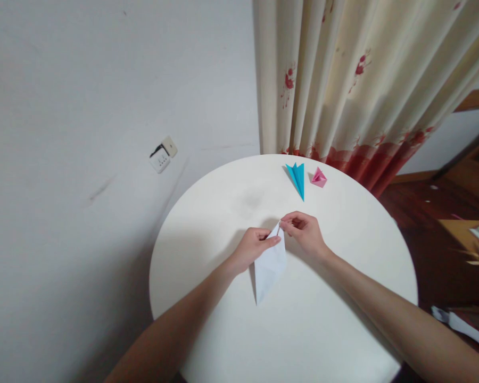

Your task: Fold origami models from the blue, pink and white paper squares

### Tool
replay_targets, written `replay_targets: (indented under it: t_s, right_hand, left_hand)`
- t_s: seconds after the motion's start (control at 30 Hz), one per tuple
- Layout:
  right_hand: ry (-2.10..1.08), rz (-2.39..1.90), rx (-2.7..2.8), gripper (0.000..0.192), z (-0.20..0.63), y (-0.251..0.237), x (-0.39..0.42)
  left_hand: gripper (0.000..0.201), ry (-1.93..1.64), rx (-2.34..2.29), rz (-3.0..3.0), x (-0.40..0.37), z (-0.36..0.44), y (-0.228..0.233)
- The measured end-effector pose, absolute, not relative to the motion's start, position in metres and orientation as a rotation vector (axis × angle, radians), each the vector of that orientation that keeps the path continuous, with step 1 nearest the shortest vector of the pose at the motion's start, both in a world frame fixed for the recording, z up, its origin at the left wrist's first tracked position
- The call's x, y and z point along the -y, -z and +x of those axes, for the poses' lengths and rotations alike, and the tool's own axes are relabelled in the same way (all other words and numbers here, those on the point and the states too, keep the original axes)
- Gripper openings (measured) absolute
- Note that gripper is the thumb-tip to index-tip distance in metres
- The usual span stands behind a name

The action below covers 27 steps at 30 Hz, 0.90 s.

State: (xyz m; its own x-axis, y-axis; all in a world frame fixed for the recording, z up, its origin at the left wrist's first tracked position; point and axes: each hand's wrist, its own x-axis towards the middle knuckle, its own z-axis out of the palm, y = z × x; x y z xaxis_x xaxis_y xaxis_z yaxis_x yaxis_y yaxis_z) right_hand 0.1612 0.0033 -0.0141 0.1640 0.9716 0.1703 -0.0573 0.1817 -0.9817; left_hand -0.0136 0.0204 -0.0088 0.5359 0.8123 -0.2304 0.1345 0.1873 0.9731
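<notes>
The white paper (270, 268) points lengthwise toward the blue dart (298, 178); left hand (250, 249) pinches its side, right hand (305, 232), nearer the dart, its tip.

Worn on the head, looks forward and steeply down from above the near side of the round counter (239, 346). Sits close enough to follow the left forearm (187, 319) and right forearm (383, 308) from the near edge of view up to the left hand (251, 247) and right hand (305, 234), near the middle. Takes in the counter's whole far rim but cuts off its near edge. Reaches left to a pale wall (83, 80), far and right to a patterned curtain (343, 53), and right to dark floor (407, 213).
</notes>
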Motion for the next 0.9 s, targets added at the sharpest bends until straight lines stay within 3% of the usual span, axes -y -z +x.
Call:
replay_targets:
  t_s: [0.9]
  right_hand:
    - [-0.869, -1.107, 1.415, 0.031, 0.171, 0.018, -0.002]
  left_hand:
    - [0.042, -0.730, -1.023, 1.310, -0.023, -0.014, 0.013]
